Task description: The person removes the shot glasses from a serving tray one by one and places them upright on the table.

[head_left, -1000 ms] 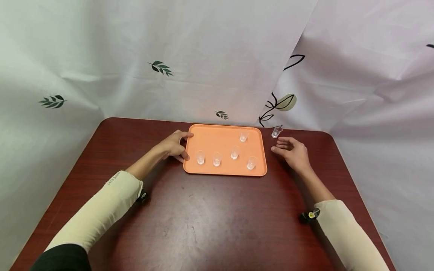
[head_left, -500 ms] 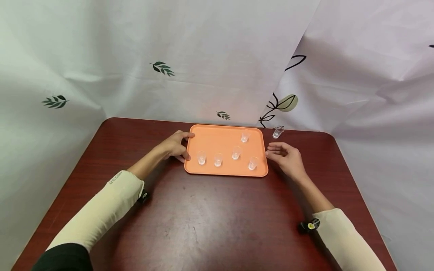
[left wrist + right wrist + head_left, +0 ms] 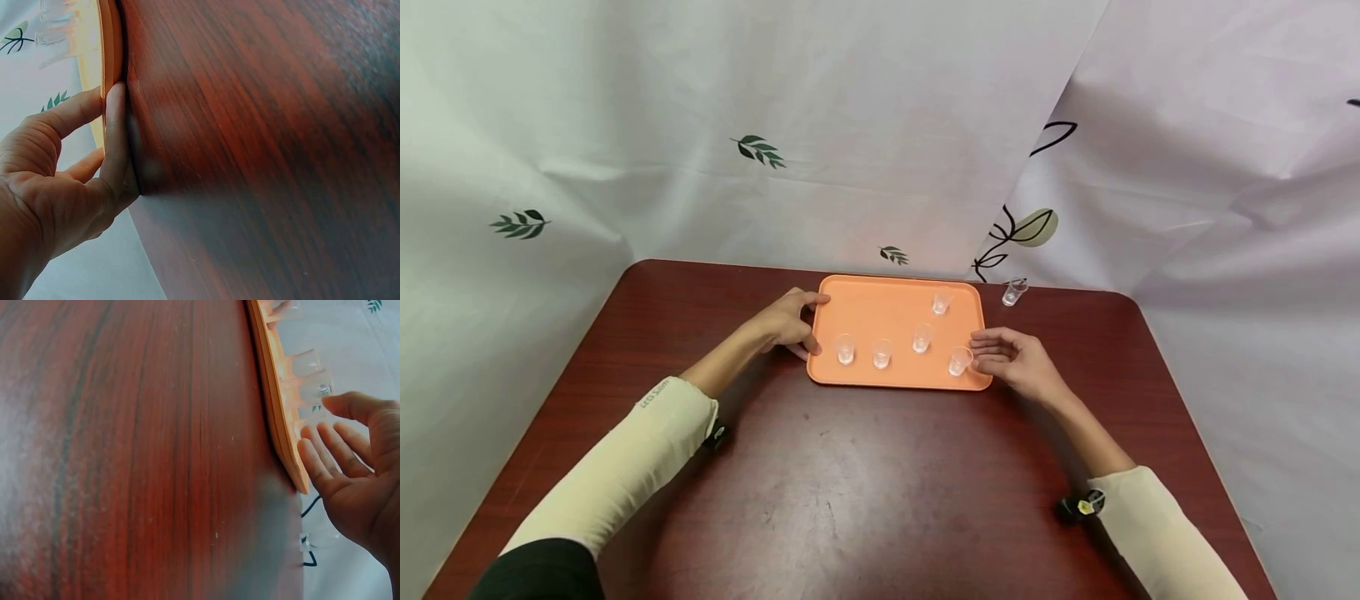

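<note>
An orange tray [image 3: 880, 300] lies toward the back of the table and bears several small clear shot glasses. My left hand [image 3: 786, 321] holds the tray's left end; in the left wrist view, the fingers of that hand [image 3: 69, 181] lie on both sides of the rim. Over the tray's right edge, my right hand [image 3: 1018, 360] has its fingers loosely extended, right at the front-right shot glass [image 3: 959, 361]. The right wrist view shows the hand's thumb [image 3: 359, 406] spread from its fingers, beside a glass [image 3: 315, 384].
Outside the tray, one more shot glass [image 3: 1014, 292] stands at the table's back edge, to the right. White cloth [image 3: 850, 133] with a leaf print hangs behind and at both sides of the dark red wooden table [image 3: 880, 483].
My right hand has moved left and toward me, from near the glass outside the tray to the front-right glass on it. The left hand keeps its place on the tray.
</note>
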Demonstrator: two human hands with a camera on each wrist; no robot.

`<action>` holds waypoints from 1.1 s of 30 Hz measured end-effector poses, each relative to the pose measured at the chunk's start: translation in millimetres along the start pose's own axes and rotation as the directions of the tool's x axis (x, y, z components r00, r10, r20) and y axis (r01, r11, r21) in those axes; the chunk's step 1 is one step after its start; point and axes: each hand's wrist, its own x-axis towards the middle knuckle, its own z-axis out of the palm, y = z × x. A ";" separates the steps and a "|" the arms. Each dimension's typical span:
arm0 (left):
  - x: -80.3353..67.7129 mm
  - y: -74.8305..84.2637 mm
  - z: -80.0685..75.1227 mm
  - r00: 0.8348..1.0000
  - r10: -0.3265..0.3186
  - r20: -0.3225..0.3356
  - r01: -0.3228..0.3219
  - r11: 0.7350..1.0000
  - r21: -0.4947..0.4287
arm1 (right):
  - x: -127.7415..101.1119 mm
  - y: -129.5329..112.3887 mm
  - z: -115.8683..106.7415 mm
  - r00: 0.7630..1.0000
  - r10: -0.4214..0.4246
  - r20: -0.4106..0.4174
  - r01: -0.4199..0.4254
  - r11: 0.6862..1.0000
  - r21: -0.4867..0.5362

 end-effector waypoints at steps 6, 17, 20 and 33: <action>1.0 0.7 -1.1 1.000 0.000 0.001 0.000 1.000 0.000 | 2.1 -1.9 2.6 0.998 0.048 0.034 -0.046 0.998 -0.048; 0.1 0.3 -1.0 1.000 -0.003 0.001 0.003 1.000 0.006 | 2.9 1.1 10.3 0.998 0.048 0.040 -0.047 0.998 -0.046; 0.1 -0.2 -0.6 1.000 -0.003 0.000 0.003 1.000 0.012 | 2.7 2.6 12.2 0.999 0.038 0.030 -0.037 0.998 -0.048; -1.4 0.8 0.0 1.000 -0.002 0.001 0.002 1.000 -0.002 | 4.5 3.2 13.3 0.997 0.072 0.021 -0.072 0.997 -0.001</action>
